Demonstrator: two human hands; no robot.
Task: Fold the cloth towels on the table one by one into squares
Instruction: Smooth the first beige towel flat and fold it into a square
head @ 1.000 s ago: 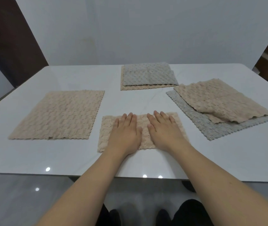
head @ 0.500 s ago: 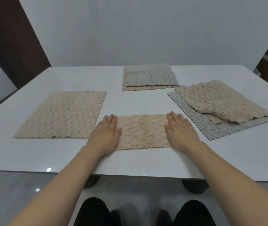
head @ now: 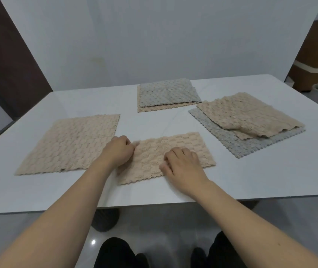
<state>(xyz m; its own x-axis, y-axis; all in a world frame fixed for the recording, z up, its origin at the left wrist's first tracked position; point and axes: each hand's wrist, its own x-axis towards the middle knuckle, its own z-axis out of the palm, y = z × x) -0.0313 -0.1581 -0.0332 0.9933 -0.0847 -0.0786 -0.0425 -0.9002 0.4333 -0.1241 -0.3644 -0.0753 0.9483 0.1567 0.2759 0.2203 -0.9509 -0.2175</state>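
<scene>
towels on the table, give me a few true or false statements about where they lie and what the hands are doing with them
1. Both hands are on the half-folded beige towel at the near edge. True: the left hand grips its left end, and the right hand rests on its middle with curled fingers.
2. The grey towel on the right lies on top of a beige one. False: the crumpled beige towel lies on the grey one.
3. A beige towel lies spread flat on the left. True.
4. The far stack has beige on top. False: grey is on top, beige beneath.
5. The right hand holds a towel in the air. False: it is down on the towel on the table.
</scene>
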